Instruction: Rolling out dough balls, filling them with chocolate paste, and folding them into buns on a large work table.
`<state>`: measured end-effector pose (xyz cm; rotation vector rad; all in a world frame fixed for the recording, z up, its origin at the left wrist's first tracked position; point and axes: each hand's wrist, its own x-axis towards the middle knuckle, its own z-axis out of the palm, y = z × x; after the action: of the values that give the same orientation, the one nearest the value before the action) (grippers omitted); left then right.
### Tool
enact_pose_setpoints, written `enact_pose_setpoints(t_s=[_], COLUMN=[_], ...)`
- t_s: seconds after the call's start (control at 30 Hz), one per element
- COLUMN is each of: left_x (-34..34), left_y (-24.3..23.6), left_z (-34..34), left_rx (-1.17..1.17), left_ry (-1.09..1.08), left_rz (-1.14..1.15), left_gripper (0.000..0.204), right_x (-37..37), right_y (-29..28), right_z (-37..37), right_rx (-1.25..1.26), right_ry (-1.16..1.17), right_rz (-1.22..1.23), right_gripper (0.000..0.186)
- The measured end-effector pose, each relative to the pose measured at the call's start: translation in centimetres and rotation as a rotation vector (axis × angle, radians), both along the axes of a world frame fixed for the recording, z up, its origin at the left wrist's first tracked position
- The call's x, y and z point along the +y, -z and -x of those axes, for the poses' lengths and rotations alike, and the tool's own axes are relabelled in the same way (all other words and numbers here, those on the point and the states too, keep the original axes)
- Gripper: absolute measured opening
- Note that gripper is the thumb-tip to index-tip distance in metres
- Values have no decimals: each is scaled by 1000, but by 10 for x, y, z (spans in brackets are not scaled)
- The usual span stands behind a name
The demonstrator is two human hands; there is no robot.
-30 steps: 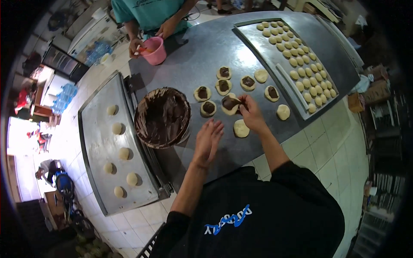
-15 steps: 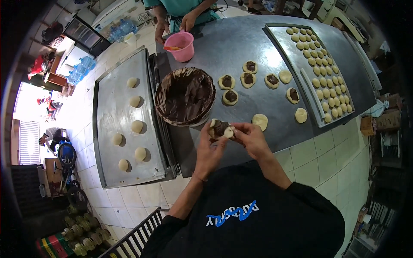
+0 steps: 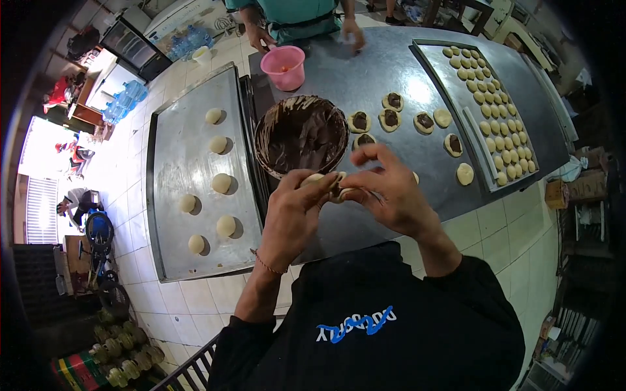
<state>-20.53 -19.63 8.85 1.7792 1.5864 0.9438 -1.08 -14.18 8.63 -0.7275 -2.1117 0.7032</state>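
My left hand [image 3: 290, 215] and my right hand [image 3: 394, 195] pinch a piece of dough with chocolate filling [image 3: 336, 189] between their fingertips, just below a large tub of dark chocolate paste [image 3: 300, 140]. My right forefinger is raised over the dough. Behind my hands, several flattened dough rounds with dark filling [image 3: 424, 122] lie on the steel table [image 3: 358, 58], along with plain rounds [image 3: 465, 174], one partly hidden by my right hand.
A tray with several dough balls [image 3: 166, 163] is at left, a packed tray of dough pieces [image 3: 497, 130] at right. A pink cup [image 3: 282, 68] stands near a co-worker's hands [image 3: 261, 39]. Water bottles [image 3: 124, 104] and a bicycle [image 3: 99, 241] are on the left.
The dough piece has been lifted from among the rounds, and my left hand has joined my right in folding it. The co-worker's hand has moved right, away from the pink cup.
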Motion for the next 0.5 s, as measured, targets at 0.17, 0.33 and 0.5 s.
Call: enact_pose_setpoints(t_s=[0.17,0.33,0.5], left_x=[-3,-5,-13], left_y=[-18,13,-3], left_z=[2,11,7], left_rx=[-202,-743,-570], left_ry=[243,56,-317], left_rz=[-274,-511,-554], left_gripper=[73,67,53], right_x=[1,-7,-12], right_y=[-30,-31,-32], right_z=[12,28,42], right_rx=[132,198,152], right_ry=[-72,-90,-113], right_rz=[162,259,36], right_gripper=[26,38,31])
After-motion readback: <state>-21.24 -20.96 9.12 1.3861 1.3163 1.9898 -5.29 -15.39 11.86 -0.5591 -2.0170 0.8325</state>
